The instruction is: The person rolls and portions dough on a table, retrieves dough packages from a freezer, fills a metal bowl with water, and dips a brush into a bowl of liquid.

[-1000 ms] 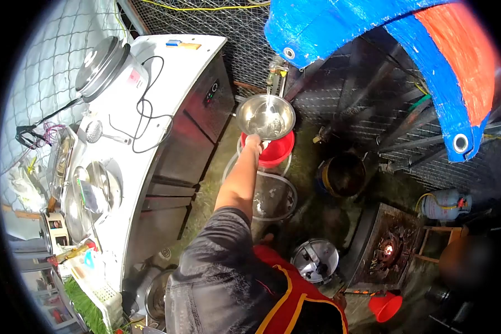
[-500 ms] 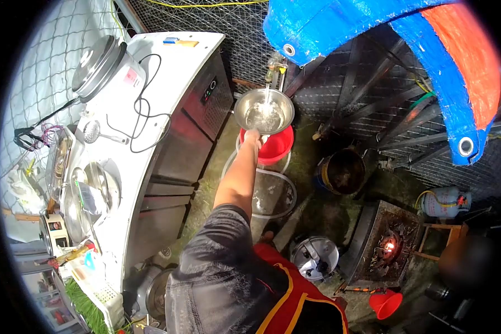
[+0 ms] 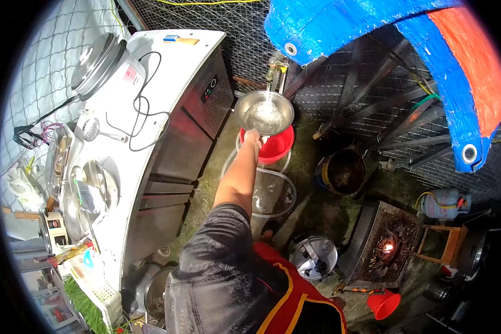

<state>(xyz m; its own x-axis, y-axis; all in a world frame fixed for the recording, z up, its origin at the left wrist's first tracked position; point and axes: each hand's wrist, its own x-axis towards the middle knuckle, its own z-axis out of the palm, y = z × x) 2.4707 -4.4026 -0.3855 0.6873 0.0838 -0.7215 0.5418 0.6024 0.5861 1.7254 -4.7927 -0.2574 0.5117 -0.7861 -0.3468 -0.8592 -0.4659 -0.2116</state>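
Beneath a brass-coloured tap [image 3: 274, 65] by the wire-mesh wall, a round, shallow bowl of silvery metal [image 3: 287, 114] hangs in the person's left hand [image 3: 254, 138], the arm stretched forward in a dark grey sleeve [image 3: 217, 245]. The fingers are closed on the bowl's near edge, though the exact grip is partly hidden by the hand itself. Water streams from the tap into the bowl, where it churns white and bubbly. Just below the bowl is a round bucket of red plastic [image 3: 278, 147], partly covered by it; whether the two touch cannot be told. The right hand cannot be made out, so how its fingers stand is impossible to tell.

To the left runs a white-topped worktop [image 3: 178, 72] over metal cabinet doors. On it lie a brush with a blue and wooden body [image 3: 181, 40], a silvery perforated skimmer [image 3: 91, 129] and a looping black cable [image 3: 170, 119], near a large lidded pot [image 3: 108, 64].

To the right of the person, a square, dark metal stove [image 3: 403, 228] has a fire glowing at its middle. Beyond it stands a pale grey gas cylinder [image 3: 445, 204]. On the floor before the stove lies a round silvery lid with black fittings [image 3: 327, 253].
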